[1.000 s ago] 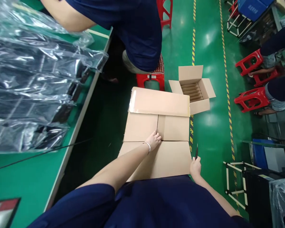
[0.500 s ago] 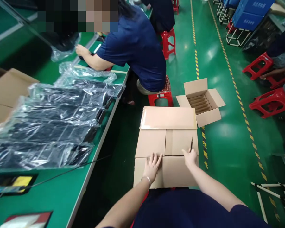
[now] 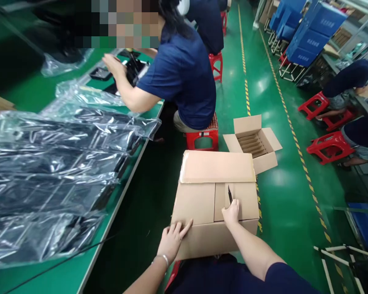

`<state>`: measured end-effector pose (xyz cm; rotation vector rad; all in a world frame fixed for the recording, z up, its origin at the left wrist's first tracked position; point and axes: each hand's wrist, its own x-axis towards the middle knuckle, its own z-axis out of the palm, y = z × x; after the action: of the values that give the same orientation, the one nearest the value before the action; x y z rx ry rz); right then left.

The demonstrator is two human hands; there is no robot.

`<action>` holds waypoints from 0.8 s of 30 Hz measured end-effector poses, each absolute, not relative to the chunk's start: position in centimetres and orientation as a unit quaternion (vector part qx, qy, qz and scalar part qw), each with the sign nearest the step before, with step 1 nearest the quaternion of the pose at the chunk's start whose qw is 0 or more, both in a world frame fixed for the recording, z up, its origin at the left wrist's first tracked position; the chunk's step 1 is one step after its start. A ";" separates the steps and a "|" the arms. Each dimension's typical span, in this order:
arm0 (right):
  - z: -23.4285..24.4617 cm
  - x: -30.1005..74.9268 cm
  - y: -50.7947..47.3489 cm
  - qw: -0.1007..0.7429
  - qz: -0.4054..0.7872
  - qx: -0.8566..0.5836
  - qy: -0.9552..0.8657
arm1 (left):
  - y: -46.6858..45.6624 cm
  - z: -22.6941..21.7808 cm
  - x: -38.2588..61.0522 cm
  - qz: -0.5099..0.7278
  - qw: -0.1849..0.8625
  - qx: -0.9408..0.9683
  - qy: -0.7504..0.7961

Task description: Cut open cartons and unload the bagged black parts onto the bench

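At frame centre, the left hand (image 3: 171,241) lies flat on the brown cardboard carton (image 3: 216,204); the right hand (image 3: 231,213) grips a thin dark pen (image 3: 230,194) over its flaps.

Bright, even overhead light fills the room. The glossy green floor (image 3: 272,102) throws back white glare patches at upper right, and the plastic bags (image 3: 58,171) at left glint. Edges bow outward; shadows pool dark under the table (image 3: 88,261).

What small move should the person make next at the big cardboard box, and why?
Probably draw the pen in the right hand onto the inner flaps of the box: its tip sits by their seam, while the left hand steadies the near flap.
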<state>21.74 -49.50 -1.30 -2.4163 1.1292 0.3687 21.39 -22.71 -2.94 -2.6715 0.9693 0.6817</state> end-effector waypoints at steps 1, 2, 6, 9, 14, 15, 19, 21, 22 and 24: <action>-0.7 22.1 -49.2 0.215 0.132 -0.876 0.410 | -22.0 -2.6 21.9 0.231 0.114 -0.908 0.330; 0.0 22.4 -48.9 0.210 0.130 -0.878 0.411 | -21.5 -2.3 22.3 0.232 0.117 -0.906 0.334; 2.8 23.6 -48.2 0.190 0.132 -0.887 0.400 | -20.9 -1.8 23.5 0.241 0.121 -0.897 0.351; 4.7 24.3 -48.6 0.175 0.133 -0.892 0.395 | -21.2 -1.5 24.2 0.251 0.121 -0.893 0.354; 8.0 24.4 -53.9 0.150 0.098 -0.884 0.433 | -21.8 -0.9 25.8 0.297 0.104 -0.882 0.351; 8.7 24.3 -55.7 0.151 0.090 -0.881 0.440 | -22.1 -0.7 26.1 0.305 0.097 -0.881 0.348; 11.1 23.7 -62.2 0.199 0.068 -0.862 0.460 | -24.8 0.3 27.6 0.312 0.053 -0.875 0.368; 11.6 23.5 -64.0 0.241 0.038 -0.856 0.455 | -27.3 1.0 29.1 0.310 0.024 -0.863 0.399; 11.6 23.5 -64.6 0.263 0.023 -0.852 0.453 | -28.7 1.3 30.2 0.311 0.007 -0.854 0.418; 10.8 23.5 -65.2 0.302 0.001 -0.834 0.461 | -31.6 2.0 32.7 0.289 -0.051 -0.830 0.474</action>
<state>23.47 -65.22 10.82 -2.2127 1.2218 0.0017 32.66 -31.61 1.96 -2.6950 1.5394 0.9395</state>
